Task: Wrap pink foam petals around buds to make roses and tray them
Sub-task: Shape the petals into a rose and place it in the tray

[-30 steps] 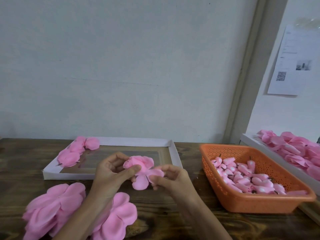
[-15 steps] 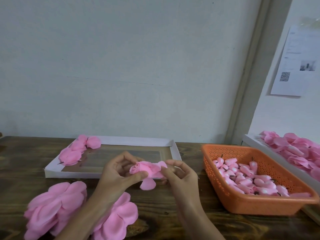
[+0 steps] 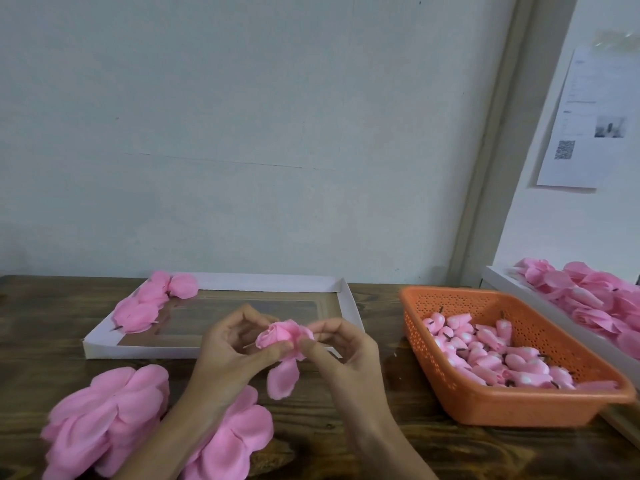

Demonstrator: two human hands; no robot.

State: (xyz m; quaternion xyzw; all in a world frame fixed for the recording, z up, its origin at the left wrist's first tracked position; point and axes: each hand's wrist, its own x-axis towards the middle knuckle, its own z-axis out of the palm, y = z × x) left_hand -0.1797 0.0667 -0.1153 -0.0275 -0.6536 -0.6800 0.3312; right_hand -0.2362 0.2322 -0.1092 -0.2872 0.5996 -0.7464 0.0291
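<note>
Two hands work one half-made rose [image 3: 280, 336], held just in front of the white tray [image 3: 349, 306].

Loose petals [image 3: 107, 420] lie stacked in front of the tray's left end, probably to keep them within reach; a few finished roses [image 3: 145, 306] sit in its left corner. The left hand [image 3: 228, 351] has its fingers curled round the rose, pinching it low, likely to keep the wrap tight. The right hand [image 3: 346, 351] pinches the rose's outer layer between thumb and fingers, one petal hanging loose below. Right of the tray, an orange basket [image 3: 519, 407] on the surface [image 3: 41, 323] holds waiting buds [image 3: 485, 351].
</note>
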